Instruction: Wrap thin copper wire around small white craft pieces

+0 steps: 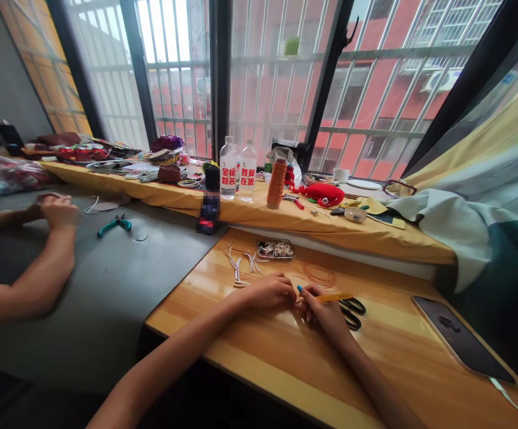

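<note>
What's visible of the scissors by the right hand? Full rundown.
The scissors lie flat on the wooden table, just right of the right hand. Only the two black loop handles, plastic by the look, show clearly; the blades point toward the hand and are hidden behind it. A yellow stick-like tool held in that hand crosses above the upper handle. Whether the hand touches the scissors cannot be told.

Both forearms are bare, with no sleeve visible up to the picture's lower edge. The left hand (271,292), at about 7 o'clock from the right hand (325,311), wears nothing; the right likewise.
</note>
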### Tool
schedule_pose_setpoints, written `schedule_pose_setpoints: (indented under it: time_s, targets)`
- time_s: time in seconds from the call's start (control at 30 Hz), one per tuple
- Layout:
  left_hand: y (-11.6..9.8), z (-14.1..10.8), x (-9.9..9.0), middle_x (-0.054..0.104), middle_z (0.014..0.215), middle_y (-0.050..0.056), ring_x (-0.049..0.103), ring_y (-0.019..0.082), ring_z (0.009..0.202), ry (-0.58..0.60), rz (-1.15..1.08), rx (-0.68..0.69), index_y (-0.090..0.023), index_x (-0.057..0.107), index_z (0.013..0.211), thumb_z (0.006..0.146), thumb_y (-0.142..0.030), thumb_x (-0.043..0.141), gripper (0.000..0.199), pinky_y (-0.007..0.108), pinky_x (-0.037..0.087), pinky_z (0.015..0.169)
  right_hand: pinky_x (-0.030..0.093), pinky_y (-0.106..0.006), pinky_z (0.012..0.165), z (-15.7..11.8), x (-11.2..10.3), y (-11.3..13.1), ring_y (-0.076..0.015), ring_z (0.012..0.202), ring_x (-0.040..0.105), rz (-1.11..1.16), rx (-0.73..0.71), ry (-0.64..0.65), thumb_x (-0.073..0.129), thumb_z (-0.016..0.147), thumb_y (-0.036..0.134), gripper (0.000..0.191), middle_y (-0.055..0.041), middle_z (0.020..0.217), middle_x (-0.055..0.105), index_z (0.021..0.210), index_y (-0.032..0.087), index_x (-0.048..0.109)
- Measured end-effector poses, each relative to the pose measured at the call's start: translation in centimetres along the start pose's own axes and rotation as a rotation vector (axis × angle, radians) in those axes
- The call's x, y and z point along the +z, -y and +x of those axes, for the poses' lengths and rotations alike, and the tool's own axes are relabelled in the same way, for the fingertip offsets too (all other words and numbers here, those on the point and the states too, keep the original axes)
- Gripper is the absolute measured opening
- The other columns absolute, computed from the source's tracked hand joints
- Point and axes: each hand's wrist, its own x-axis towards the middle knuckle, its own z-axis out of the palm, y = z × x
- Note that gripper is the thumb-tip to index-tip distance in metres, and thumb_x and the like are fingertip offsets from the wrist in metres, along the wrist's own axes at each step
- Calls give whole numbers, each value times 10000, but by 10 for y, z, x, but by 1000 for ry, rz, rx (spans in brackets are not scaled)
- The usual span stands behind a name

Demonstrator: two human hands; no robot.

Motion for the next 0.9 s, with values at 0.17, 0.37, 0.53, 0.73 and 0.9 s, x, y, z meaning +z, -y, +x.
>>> schedule_pose_setpoints:
  time_s: [0.17,0.37,0.53,0.73,0.9]
  targets:
    - [-1,0,1,592,818,41,468,115,797,-28,-4,2,-159,619,795,784,-175,419,202,202,362,740,282,-182,331,-2,1,2,-67,328,398,-42,-49,-24,464,695,488,313,50,432,492,660,177,490]
    - [3,0,4,584,815,38,468,116,792,-21,0,7,-164,614,793,778,-183,421,194,208,358,748,294,-196,343,-2,2,0,-81,329,402,-125,-66,-18,431,727,475,290,52,429,477,669,193,474]
    - [3,0,4,567,797,37,469,123,798,5,24,-17,-178,608,804,777,-181,417,193,218,352,748,298,-192,326,-1,3,-4,-83,316,414,-109,-77,-28,436,728,455,263,57,425,481,722,196,476]
    - [-5,-1,1,558,815,37,460,128,821,11,64,13,-189,600,825,786,-252,412,202,219,346,751,268,-175,297,1,3,1,-85,275,403,-27,38,-71,454,706,433,244,72,346,471,756,194,453]
    - [-10,1,5,540,809,35,450,136,802,12,166,-2,-176,568,801,722,-197,443,150,229,351,743,274,-179,302,2,5,2,-86,283,414,-6,40,-88,468,698,426,230,69,364,481,740,202,440]
